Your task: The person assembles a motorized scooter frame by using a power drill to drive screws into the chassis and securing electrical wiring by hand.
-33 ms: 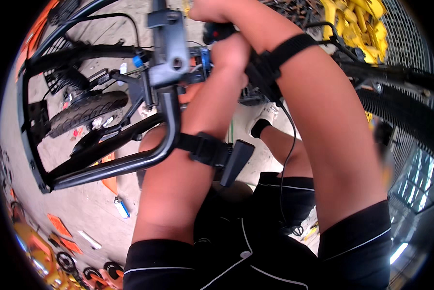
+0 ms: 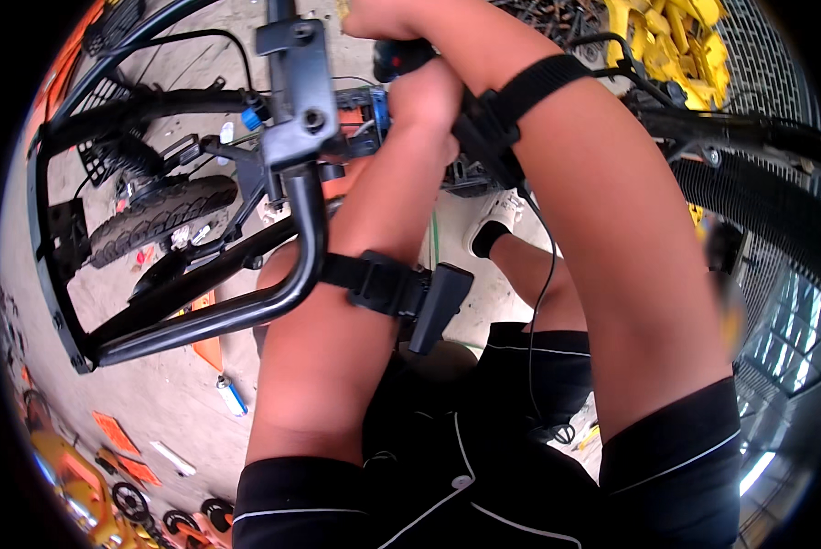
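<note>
My left hand (image 2: pixel 427 99) is closed around a black, rounded tool (image 2: pixel 403 59) with a small red mark. Its exact kind cannot be made out. Above it, at the upper edge, my right hand (image 2: pixel 381 16) is curled; its fingertips are cut off, and what they hold is hidden. A black tubular vehicle frame (image 2: pixel 204 322) stands close by on the left, and its bent tube passes beside my left forearm. A dark metal bracket (image 2: pixel 296 87) sits on that frame, left of my left hand. Straps with black devices circle both forearms.
A knobby tyre (image 2: pixel 163 218) lies within the frame at left. A spray can (image 2: pixel 231 396) rests on the concrete floor (image 2: pixel 168 380). Yellow parts (image 2: pixel 671 46) are heaped at upper right, beside a black ribbed part (image 2: pixel 758 201). Orange and yellow parts (image 2: pixel 76 476) sit at lower left.
The bracket, the tool and both hands appear slightly further left and higher in the view. Both hands keep their closed shape.
</note>
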`<state>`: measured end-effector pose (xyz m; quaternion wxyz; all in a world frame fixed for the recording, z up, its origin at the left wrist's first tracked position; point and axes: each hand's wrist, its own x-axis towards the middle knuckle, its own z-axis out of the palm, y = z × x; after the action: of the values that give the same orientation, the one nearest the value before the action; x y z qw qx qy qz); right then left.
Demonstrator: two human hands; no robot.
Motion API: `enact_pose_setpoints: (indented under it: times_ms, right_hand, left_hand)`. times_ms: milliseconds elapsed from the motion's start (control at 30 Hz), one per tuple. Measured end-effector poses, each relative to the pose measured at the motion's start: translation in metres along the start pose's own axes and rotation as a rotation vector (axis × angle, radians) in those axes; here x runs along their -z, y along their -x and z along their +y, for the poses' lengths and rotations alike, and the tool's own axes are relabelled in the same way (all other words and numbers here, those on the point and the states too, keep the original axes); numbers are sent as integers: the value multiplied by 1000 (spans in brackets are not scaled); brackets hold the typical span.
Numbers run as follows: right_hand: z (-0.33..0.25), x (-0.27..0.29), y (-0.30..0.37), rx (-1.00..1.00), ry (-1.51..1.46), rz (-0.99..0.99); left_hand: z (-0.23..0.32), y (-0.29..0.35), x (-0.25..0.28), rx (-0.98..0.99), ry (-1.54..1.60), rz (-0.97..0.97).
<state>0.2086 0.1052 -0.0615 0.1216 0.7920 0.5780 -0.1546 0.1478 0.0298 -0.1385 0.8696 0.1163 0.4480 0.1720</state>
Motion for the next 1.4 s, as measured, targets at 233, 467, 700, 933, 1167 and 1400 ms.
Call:
enact_pose_setpoints:
  times_ms: [233,467,700,933,1167,1400]
  right_hand:
    - [5,-3,9,9,-43,-15]
    - [8,-10,15,43,-6,29]
    - [6,-17,9,147,42,89]
    - [6,-20,16,107,88,72]
    - [0,-16,12,169,61,39]
    - [-3,-14,10,162,45,45]
  left_hand:
    - [-6,-2,0,-67,-13,29]
    - [-18,-4,-4,-48,47,56]
    - [-16,-8,-1,-62,11,89]
    - [-24,-4,-3,-69,-17,131]
    - [-14,5,-9,-90,37,-14]
    - [-17,-2,-9,-87,92,-16]
